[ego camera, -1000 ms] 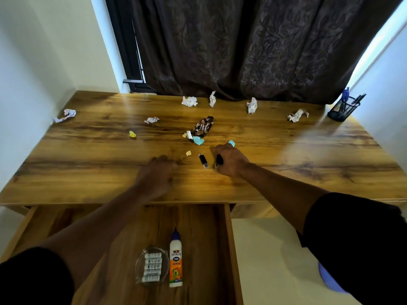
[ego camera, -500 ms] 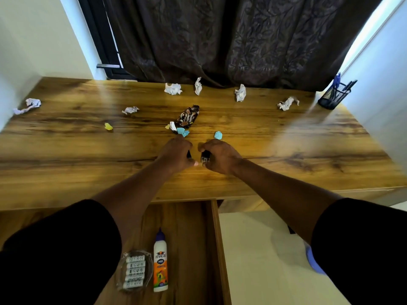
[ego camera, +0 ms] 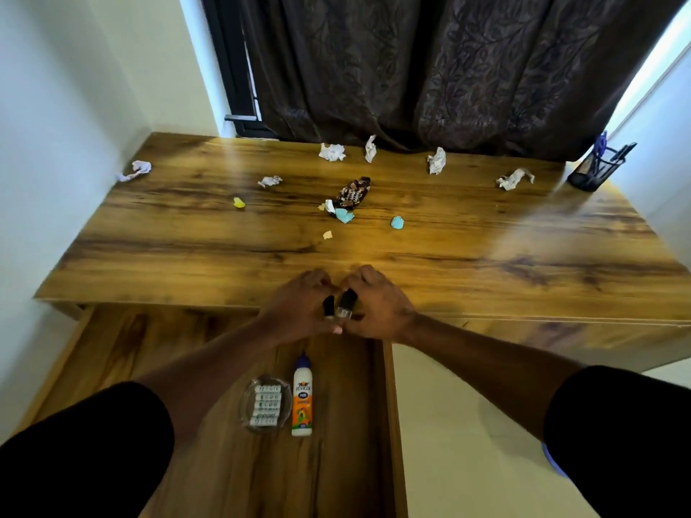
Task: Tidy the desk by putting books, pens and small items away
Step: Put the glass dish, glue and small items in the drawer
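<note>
I'm seeing both hands meeting at the desk (ego camera: 486, 278) front edge above the open drawer (ego camera: 347, 461): left hand (ego camera: 299, 312) pinching a small black piece (ego camera: 328, 305), right hand (ego camera: 377, 308) gripping another black piece (ego camera: 346, 302), the two just beside each other.

Glossy wood-grain desk (ego camera: 448, 233) under my arms, crumpled paper scraps (ego camera: 332, 152) upper centre, a shiny foil wrapper (ego camera: 353, 190), smooth plastic glue bottle (ego camera: 302, 401), black wire-mesh pen holder (ego camera: 592, 173), patterned cloth curtain (ego camera: 430, 69).
</note>
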